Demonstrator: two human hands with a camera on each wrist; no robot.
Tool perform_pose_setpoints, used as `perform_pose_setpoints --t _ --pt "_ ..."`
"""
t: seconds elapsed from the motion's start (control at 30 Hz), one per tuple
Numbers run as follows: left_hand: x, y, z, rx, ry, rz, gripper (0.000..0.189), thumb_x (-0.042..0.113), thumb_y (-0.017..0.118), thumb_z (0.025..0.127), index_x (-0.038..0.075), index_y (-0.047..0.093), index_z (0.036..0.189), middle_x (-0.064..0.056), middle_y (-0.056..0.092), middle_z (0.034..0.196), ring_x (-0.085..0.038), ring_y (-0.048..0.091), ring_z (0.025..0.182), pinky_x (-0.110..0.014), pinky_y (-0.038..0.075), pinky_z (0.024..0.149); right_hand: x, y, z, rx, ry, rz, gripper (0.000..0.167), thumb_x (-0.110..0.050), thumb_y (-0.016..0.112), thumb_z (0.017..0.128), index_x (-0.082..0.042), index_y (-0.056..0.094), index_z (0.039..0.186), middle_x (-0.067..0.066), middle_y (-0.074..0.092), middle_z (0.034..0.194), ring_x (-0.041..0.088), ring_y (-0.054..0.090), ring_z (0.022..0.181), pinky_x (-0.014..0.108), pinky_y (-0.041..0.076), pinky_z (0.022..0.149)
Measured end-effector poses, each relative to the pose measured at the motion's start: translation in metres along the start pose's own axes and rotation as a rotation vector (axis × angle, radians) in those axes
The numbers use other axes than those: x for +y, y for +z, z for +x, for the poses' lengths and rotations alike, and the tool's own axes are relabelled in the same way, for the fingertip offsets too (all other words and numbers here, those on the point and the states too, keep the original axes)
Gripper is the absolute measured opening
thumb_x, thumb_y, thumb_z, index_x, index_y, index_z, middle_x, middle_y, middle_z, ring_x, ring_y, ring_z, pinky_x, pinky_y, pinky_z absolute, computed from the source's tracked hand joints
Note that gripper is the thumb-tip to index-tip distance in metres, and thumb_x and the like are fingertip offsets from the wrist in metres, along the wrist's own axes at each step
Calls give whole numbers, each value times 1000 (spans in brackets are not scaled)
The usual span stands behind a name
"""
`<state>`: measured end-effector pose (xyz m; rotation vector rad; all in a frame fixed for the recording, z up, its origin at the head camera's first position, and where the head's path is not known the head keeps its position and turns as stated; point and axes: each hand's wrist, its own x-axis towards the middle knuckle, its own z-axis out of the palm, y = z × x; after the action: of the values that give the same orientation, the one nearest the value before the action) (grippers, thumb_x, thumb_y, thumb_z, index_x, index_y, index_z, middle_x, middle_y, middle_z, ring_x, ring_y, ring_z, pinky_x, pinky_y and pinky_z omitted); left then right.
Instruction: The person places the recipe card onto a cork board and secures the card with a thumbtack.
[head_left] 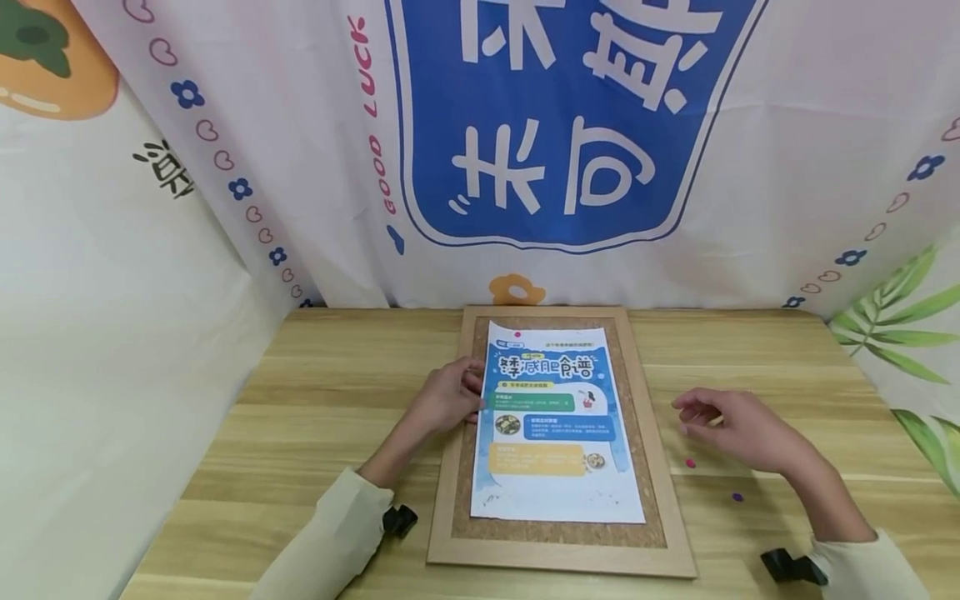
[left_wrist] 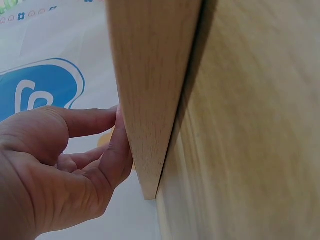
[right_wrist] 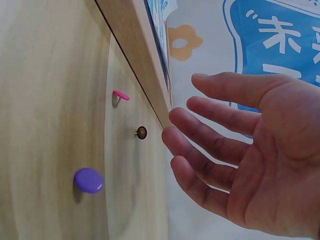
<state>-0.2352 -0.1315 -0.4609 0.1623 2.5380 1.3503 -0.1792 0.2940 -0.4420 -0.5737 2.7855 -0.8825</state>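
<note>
A printed poster (head_left: 555,500) with blue, green and yellow panels lies on a wood-framed cork board (head_left: 652,533). One red-pink thumbtack (head_left: 517,334) sits at the poster's top left. My left hand (head_left: 450,396) pinches the poster's left edge over the frame's left side; in the left wrist view, thumb and forefinger meet behind the wooden frame (left_wrist: 155,65), which hides the paper. To the right of the board, my right hand (head_left: 742,429) hovers with fingers loosely bent and nothing between them. Near it on the table are a pink thumbtack (right_wrist: 121,95), a purple one (right_wrist: 89,180) and a dark-rimmed brown one (right_wrist: 141,132).
The board lies on a wood-grain table (head_left: 300,433). Behind the table hangs a white printed cloth (head_left: 322,192) with a large blue sign, and another white cloth (head_left: 112,333) hangs on the left. Dark straps (head_left: 400,521) show at both sleeves.
</note>
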Motion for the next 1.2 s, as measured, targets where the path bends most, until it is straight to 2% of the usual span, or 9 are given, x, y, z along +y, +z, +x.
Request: perform_pose_setpoints --t 0.43,0.7,1.2 --pt "-2 0 0 -2 -3 -15 55 -8 72 94 1 58 146 -16 70 110 -20 71 84 -29 65 64 4 11 -23 29 56 24 25 -10 77 97 -2 73 121 -2 75 102 0 66 89 22 61 75" --pt "-2 1 1 -5 -4 -28 55 -9 72 94 1 58 146 -16 70 111 -21 71 85 -29 66 64 7 25 -33 53 127 20 30 -25 83 95 -7 75 117 -4 75 99 -2 65 85 21 60 71" --pt "-1 0 -1 -1 -12 -22 56 -8 72 95 2 58 147 -16 70 111 -21 71 85 -29 66 65 5 36 -32 78 85 -4 11 -13 84 93 -13 77 102 -9 73 88 -4 61 76 20 56 66"
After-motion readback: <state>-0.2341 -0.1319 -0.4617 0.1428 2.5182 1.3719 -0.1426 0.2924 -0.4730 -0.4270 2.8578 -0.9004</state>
